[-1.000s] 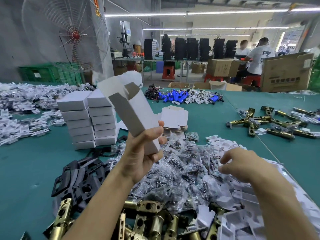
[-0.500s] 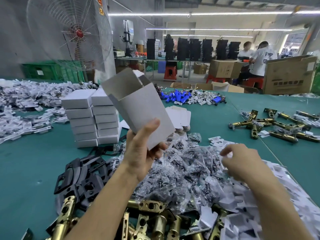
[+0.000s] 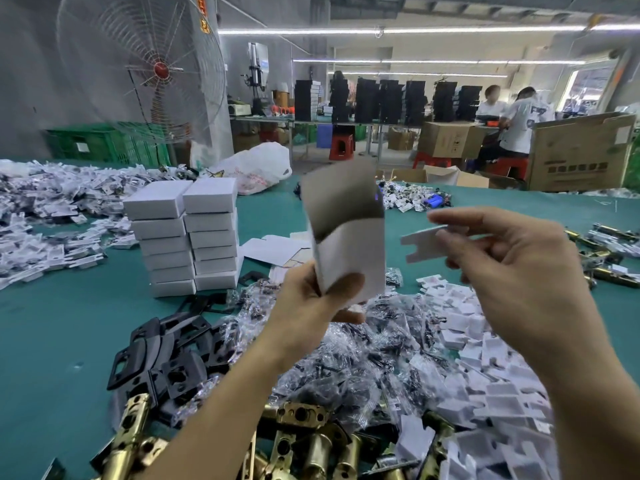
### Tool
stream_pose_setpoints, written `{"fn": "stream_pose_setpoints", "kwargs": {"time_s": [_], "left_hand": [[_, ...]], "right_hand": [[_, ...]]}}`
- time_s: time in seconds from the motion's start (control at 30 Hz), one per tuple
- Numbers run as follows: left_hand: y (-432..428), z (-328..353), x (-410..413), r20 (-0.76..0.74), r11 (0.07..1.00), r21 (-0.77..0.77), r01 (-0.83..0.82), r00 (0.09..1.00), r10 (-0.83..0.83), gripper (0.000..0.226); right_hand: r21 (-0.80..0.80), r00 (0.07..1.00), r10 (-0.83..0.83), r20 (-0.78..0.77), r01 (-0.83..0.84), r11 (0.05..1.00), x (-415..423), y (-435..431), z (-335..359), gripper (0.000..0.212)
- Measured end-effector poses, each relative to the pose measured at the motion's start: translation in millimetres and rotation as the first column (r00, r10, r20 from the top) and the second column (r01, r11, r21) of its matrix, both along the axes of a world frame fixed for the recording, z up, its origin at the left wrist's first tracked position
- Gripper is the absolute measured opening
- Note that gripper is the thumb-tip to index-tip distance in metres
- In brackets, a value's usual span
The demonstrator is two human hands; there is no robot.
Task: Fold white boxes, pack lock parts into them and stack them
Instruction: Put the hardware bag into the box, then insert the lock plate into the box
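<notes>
Gripping the open box (image 3: 349,251), the left hand (image 3: 311,306) steadies it; the right hand (image 3: 512,271), beside the box, pinches a card (image 3: 420,244), probably to insert next.

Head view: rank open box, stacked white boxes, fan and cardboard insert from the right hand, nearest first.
1. cardboard insert, pinched in the right hand.
2. open box, just left, gripped by the left hand.
3. stacked white boxes, farther left.
4. fan, back left.

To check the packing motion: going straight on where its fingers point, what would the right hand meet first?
Probably the open white box in the left hand; the white card in the right hand leads. Depth unclear.
</notes>
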State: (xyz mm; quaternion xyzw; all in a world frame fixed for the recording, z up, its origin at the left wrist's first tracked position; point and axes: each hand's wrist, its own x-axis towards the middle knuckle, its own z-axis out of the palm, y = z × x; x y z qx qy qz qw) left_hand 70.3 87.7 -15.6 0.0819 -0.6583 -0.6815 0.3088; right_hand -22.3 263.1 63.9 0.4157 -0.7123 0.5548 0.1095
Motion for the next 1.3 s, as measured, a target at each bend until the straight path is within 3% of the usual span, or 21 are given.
{"fn": "stream_pose_setpoints", "kwargs": {"time_s": [0.17, 0.37, 0.47, 0.73, 0.93, 1.1, 1.3], "left_hand": [[4, 0, -3, 0.03, 0.996, -0.091, 0.0, 1.0, 0.003, 0.018], [0, -7, -4, 0.069, 0.98, -0.188, -0.062, 0.995, 0.076, 0.028], [-1, -8, -5, 0.066, 0.97, -0.231, -0.07, 0.994, 0.088, 0.025], [-6, -8, -7, -0.004, 0.966, -0.187, -0.18, 0.983, 0.182, 0.03], [-5, -10, -6, 0.078, 0.959, -0.177, -0.22, 0.969, 0.236, 0.03], [-5, -11, -6, 0.092, 0.954, -0.203, -0.221, 0.966, 0.243, 0.036], [-10, -18, -9, 0.149, 0.913, -0.349, -0.213, 0.949, 0.279, 0.036]], "right_hand": [[-0.195, 0.992, -0.009, -0.125, -0.015, 0.981, 6, 6, 9, 0.034], [-0.298, 0.935, -0.17, -0.312, 0.073, 0.952, 16, -5, 6, 0.025], [-0.264, 0.889, -0.202, -0.411, 0.097, 0.96, 20, -12, 2, 0.02], [-0.162, 0.869, -0.176, -0.462, 0.113, 0.98, 18, -29, -13, 0.019], [-0.105, 0.878, -0.24, -0.415, 0.215, 0.971, 16, -40, -26, 0.018], [-0.035, 0.936, -0.259, -0.239, 0.258, 0.965, 15, -41, -30, 0.016], [0.247, 0.932, -0.27, -0.244, 0.328, 0.912, 11, -37, -30, 0.014]]}}
